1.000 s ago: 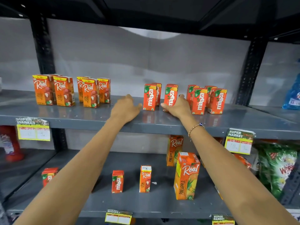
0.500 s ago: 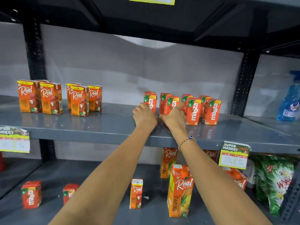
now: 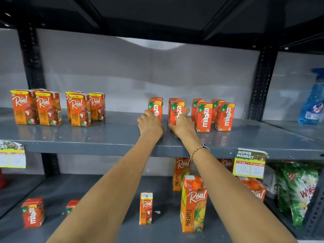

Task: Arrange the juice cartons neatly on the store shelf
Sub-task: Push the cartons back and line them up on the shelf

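Small orange Maaza juice cartons stand in pairs on the grey middle shelf (image 3: 108,135). My left hand (image 3: 150,126) curls its fingers against the lower left side of the leftmost Maaza carton (image 3: 156,106). My right hand (image 3: 184,125) clasps the second Maaza carton (image 3: 176,109), thumb up along its right edge. Two more Maaza pairs (image 3: 204,117) (image 3: 225,116) stand just right of that hand. Each held carton has another carton directly behind it, mostly hidden.
Several Real litchi cartons (image 3: 49,109) stand at the shelf's left. On the lower shelf are Real pineapple cartons (image 3: 193,204), a small Real carton (image 3: 146,208), loose Maaza cartons (image 3: 33,213) and a green detergent bag (image 3: 298,192). A blue spray bottle (image 3: 313,100) stands at far right.
My left hand has moved right from the bare shelf onto the leftmost Maaza carton. The left Maaza cartons now stand straighter, in line with the others. My view has shifted.
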`<state>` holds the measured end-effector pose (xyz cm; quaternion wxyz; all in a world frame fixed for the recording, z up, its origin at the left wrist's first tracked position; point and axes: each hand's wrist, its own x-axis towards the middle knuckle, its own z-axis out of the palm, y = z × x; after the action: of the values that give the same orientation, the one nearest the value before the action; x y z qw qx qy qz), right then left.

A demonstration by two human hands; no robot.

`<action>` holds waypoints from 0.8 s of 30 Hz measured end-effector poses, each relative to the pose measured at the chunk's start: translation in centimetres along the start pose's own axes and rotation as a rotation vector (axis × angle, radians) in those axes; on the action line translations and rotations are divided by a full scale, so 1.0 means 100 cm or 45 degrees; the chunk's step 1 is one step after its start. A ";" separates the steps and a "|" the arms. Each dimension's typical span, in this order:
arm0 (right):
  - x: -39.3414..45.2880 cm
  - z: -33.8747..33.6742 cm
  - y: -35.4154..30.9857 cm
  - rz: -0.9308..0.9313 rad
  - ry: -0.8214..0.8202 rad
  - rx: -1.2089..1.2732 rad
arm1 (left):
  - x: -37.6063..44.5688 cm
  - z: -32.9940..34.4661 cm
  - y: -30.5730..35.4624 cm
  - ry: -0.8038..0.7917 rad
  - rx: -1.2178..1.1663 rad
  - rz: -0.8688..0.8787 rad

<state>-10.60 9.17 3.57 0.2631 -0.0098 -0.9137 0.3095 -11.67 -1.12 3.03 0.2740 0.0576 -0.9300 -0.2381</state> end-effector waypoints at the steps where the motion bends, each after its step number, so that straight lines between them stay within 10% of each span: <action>1: 0.000 0.000 0.000 0.000 0.002 0.005 | 0.000 0.000 0.000 -0.003 -0.018 0.001; 24: -0.004 -0.001 -0.002 0.020 0.017 0.043 | -0.004 -0.002 -0.001 0.007 -0.099 0.006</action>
<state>-10.20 9.03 3.54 0.2667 -0.0147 -0.9065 0.3271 -11.25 -1.21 2.91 0.2791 0.0454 -0.9195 -0.2732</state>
